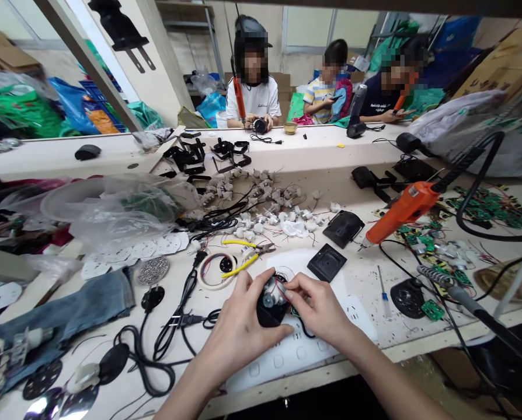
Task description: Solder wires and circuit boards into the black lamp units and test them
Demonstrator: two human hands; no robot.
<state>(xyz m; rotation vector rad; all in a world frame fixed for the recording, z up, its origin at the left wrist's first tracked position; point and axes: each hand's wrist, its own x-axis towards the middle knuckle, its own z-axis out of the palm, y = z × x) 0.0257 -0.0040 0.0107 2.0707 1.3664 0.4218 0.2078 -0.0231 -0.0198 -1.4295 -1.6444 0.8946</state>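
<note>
black housing [270,315] with its small motor [270,298] sits clamped in left hand [239,326] fingers; right hand [317,306] pinches a red wire [282,290], which could snap if tugged.

A long pale workbench [418,344] runs across a cluttered room with cream walls [164,70], 2 windows [326,26] and stacked cardboard boxes [497,64].

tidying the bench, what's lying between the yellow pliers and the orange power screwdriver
In the head view, between the yellow pliers and the orange power screwdriver lie scattered small white parts with thin wires and two black square covers, one nearer the person.
</note>
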